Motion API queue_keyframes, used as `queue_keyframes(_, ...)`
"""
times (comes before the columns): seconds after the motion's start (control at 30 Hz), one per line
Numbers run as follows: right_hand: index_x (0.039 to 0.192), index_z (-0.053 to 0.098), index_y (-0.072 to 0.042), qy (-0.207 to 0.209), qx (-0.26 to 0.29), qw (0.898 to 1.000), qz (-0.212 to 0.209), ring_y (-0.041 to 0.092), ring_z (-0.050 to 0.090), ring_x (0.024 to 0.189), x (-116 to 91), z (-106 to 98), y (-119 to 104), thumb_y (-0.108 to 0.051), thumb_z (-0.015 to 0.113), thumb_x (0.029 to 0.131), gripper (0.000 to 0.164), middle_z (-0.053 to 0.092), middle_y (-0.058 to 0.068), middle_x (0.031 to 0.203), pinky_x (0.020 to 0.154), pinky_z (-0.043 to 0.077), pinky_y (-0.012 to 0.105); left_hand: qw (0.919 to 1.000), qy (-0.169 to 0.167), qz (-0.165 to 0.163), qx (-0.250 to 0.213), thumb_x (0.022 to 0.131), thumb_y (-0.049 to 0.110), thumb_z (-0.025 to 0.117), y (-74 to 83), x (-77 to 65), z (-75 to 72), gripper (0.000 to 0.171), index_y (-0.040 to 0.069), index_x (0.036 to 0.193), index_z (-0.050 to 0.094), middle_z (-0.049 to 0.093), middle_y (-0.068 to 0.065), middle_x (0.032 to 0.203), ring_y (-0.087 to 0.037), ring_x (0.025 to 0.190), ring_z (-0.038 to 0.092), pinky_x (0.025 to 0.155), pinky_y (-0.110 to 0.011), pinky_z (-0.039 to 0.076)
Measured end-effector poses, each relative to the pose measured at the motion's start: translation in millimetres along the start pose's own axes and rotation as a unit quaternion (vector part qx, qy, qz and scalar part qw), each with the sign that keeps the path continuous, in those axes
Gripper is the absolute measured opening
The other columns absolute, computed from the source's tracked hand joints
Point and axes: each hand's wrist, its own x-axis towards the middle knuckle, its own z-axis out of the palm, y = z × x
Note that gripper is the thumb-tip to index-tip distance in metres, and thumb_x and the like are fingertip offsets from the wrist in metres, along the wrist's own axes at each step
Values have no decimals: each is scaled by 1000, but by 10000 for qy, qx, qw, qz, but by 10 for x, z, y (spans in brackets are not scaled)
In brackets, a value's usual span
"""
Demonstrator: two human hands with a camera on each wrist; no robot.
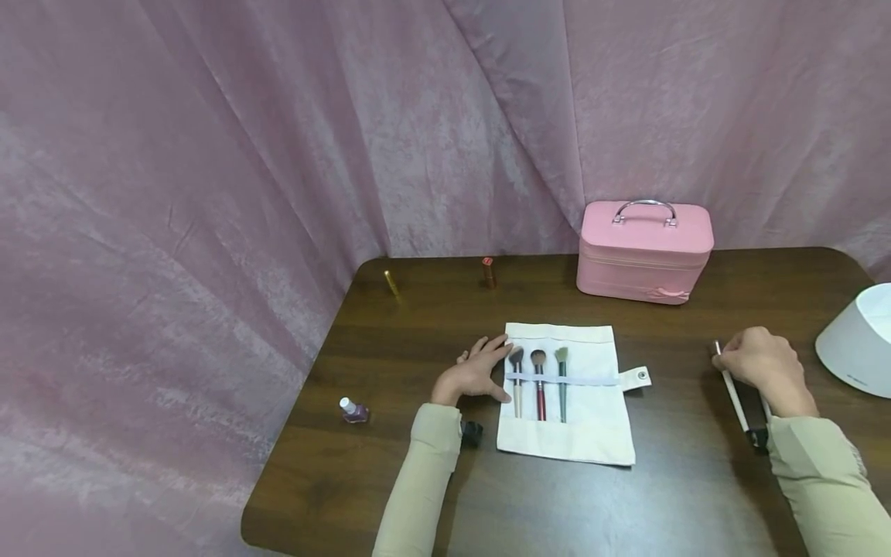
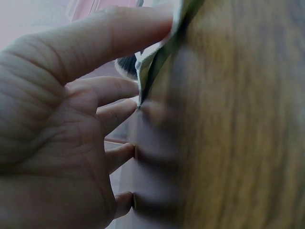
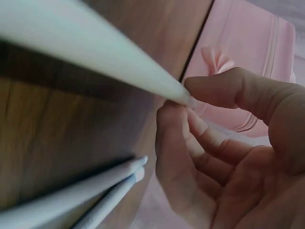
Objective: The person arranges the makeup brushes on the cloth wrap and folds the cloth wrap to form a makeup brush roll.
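Observation:
A white cloth brush roll (image 1: 599,422) lies spread flat, with three makeup brushes (image 1: 540,391) tucked under its pale elastic band. My left hand (image 1: 473,375) rests at the roll's left edge, fingers spread. In the left wrist view the thumb (image 2: 109,40) touches the cloth's edge and the other fingers are loosely extended. To the right, my right hand (image 1: 762,367) pinches one end of a slender white stick (image 3: 95,47), which looks like a brush handle, between thumb and fingertips. Two more slender white sticks (image 3: 102,198) lie below it on the table.
A pink vanity case (image 1: 643,251) stands at the back, with a white lampshade-like object (image 1: 859,340) at the right. Toward the back left are a red-brown lipstick (image 1: 489,272) and a gold tube (image 1: 391,283). A purple nail polish bottle (image 1: 354,411) stands at the left.

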Motion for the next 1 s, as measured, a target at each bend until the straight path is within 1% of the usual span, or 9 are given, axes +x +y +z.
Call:
queue_keyframes(0.1, 84, 71, 6, -46, 272, 9996, -76, 26, 61, 64, 19, 35, -41, -15, 69, 86, 22, 64, 5, 66, 55, 44, 37, 10000, -31, -14, -12, 83, 20, 86, 6, -4, -1, 94, 15, 160, 33, 11, 2, 169, -30, 155, 2, 117, -63, 9)
queue_keyframes(0.2, 92, 67, 14, -248, 1025, 9944, 15, 17, 64, 61, 45, 87, -115, -10, 65, 88, 24, 64, 2, 67, 57, 55, 34, 10000, -17, -21, 13, 83, 21, 86, 2, 4, 5, 93, 16, 160, 33, 12, 2, 169, -30, 155, 2, 117, -63, 9)
queue_keyframes(0.27, 101, 62, 19, -394, 1639, 9857, 42, 14, 65, 63, 60, 121, -178, -7, 62, 90, 28, 65, 4, 71, 59, 59, 33, 10000, 1, -19, 24, 83, 21, 86, -2, 9, 9, 93, 17, 160, 33, 12, 2, 169, -30, 154, 3, 117, -63, 9)
queue_keyframes(0.33, 107, 56, 21, -528, 2225, 9735, 29, 13, 65, 65, 73, 151, -248, -4, 60, 92, 30, 65, 6, 76, 62, 60, 33, 10000, 5, -12, 27, 83, 21, 86, -7, 12, 12, 93, 16, 160, 33, 12, 2, 169, -30, 154, 3, 117, -63, 9)
queue_keyframes(0.47, 115, 50, 22, -718, 2977, 9518, -165, 10, 65, 68, 95, 195, -392, -3, 56, 97, 31, 65, 4, 80, 67, 60, 33, 10000, -16, -10, 34, 84, 21, 85, -9, 6, 8, 93, 16, 160, 32, 10, 3, 170, -30, 155, 2, 117, -63, 8)
queue_keyframes(0.73, 112, 50, 14, -739, 3818, 9211, -194, 8, 63, 68, 172, 245, -620, -1, 55, 98, 21, 61, -2, 81, 68, 60, 30, 10000, -15, 24, 17, 84, 20, 85, 2, -4, 3, 93, 15, 160, 32, 11, 1, 170, -31, 154, 2, 117, -64, 8)
queue_keyframes(0.87, 113, 48, 13, -608, 4062, 9116, -163, 8, 63, 67, 187, 274, -714, -1, 55, 97, 22, 61, -3, 80, 68, 59, 29, 10000, -14, 7, 18, 84, 20, 85, 7, -2, 0, 93, 15, 160, 32, 11, 1, 170, -31, 154, 2, 117, -63, 8)
queue_keyframes(0.97, 110, 49, 10, -433, 4224, 9053, -131, 8, 64, 66, 190, 311, -774, -1, 55, 97, 18, 62, -4, 77, 66, 59, 28, 10000, -31, -12, 16, 84, 20, 85, 5, -5, 1, 93, 15, 160, 32, 10, 2, 170, -31, 155, 2, 117, -63, 8)
queue_keyframes(1.0, 109, 50, 9, -382, 4321, 9009, -124, 8, 64, 66, 192, 323, -792, -1, 55, 97, 17, 62, -4, 77, 66, 59, 27, 10000, -36, -19, 16, 84, 20, 85, 5, -6, 2, 93, 15, 160, 32, 10, 2, 170, -30, 155, 2, 117, -63, 8)
